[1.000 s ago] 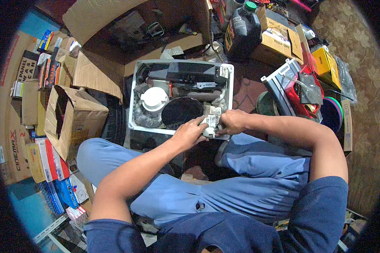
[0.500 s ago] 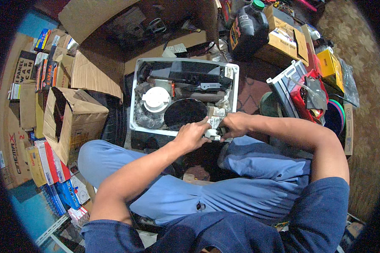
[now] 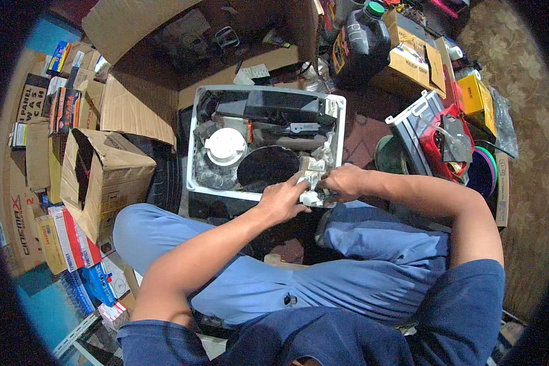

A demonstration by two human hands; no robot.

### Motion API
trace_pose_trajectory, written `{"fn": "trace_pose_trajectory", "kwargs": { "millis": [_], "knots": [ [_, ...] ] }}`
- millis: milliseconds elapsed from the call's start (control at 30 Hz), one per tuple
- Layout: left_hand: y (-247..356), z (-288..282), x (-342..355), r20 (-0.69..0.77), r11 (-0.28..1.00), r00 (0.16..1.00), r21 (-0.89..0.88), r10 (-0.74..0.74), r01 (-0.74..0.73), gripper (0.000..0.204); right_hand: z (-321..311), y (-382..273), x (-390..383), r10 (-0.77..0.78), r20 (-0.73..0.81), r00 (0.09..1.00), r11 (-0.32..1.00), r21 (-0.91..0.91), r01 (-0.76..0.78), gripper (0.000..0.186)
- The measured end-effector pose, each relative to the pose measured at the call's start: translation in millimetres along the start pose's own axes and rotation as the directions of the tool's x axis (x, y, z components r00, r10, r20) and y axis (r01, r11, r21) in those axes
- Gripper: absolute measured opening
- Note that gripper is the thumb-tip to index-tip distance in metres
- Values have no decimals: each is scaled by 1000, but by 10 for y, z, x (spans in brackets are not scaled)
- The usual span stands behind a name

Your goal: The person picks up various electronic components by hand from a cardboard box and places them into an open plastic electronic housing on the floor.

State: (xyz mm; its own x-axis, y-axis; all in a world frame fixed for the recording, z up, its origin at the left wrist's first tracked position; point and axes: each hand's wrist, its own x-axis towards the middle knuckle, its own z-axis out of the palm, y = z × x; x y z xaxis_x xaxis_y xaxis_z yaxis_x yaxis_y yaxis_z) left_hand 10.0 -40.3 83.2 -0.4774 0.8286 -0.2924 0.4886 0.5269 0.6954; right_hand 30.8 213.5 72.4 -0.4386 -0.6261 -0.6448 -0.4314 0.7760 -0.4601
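A small whitish packet with printing (image 3: 313,166), perhaps of plastic, is held between my hands at the near right corner of a white-rimmed bin (image 3: 222,193). My left hand (image 3: 282,200) is closed on the packet's left side, and my right hand (image 3: 344,182) pinches its right side. White material (image 3: 310,199) shows between the fingers; its kind cannot be made out. Inside the bin lie a round white plastic part (image 3: 225,146), a dark round opening or dish (image 3: 268,167), a long black plastic part (image 3: 274,105) and a small grey piece (image 3: 304,127).
A large open carton (image 3: 146,100) stands beyond the bin, and a smaller carton (image 3: 119,183) to the left. Small product boxes (image 3: 73,238) are stacked at far left. A black jug with green cap (image 3: 361,46), a grey organizer case (image 3: 412,131) and a red pouch (image 3: 451,143) lie right.
The packet looks more crumpled and has shifted slightly between my fingers. My left hand has moved a little lower, its fingers a bit more spread. The bin has stayed in place.
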Motion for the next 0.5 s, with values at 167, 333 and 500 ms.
{"fn": "trace_pose_trajectory", "kwargs": {
  "millis": [167,333,500],
  "knots": [
    [-86,-25,32,-1,988,995,-117,99,-99,64,-178,-6,-52,-84,-20,996,995,48,85,48],
    [-117,-42,4,53,944,993,-307,-108,119,64,-389,-39,-99,-75,24,997,982,178,69,50],
    [-172,60,5,-74,985,996,-169,-46,33,62,-342,68,-53,-5,85,996,990,140,-7,65]
  ]
}}
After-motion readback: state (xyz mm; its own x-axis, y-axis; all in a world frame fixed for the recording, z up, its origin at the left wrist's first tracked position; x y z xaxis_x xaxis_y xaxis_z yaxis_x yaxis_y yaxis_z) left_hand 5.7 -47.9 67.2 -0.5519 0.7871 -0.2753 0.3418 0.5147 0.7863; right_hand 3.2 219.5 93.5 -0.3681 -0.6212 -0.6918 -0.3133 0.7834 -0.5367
